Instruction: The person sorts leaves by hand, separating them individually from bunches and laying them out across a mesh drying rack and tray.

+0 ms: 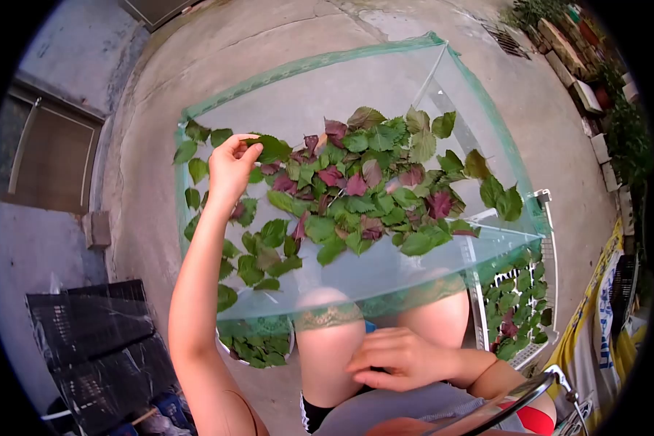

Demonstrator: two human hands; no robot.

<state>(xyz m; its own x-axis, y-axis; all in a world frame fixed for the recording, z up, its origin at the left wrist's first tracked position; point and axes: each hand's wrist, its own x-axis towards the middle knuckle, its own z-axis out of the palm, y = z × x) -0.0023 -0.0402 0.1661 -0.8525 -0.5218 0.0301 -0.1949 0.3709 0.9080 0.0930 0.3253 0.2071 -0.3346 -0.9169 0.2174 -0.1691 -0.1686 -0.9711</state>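
My left hand [229, 171] reaches over the far left of a sheer net cover [283, 91] with a green lace edge. Its thumb and fingers pinch a green perilla leaf [272, 148] with a toothed edge. Many green and purple perilla leaves [360, 182] lie on the net, heaped in the middle and more scattered to the left and right. My right hand [400, 357] rests near my thighs, its fingers loosely stretched and holding nothing.
A white basket [550, 291] of leaves stands at the right, and a round container [292, 349] of leaves sits below the net's near left edge. Black plastic crates [94, 327] stand by the left wall. Yellow and white sacks [592, 312] lie at the right.
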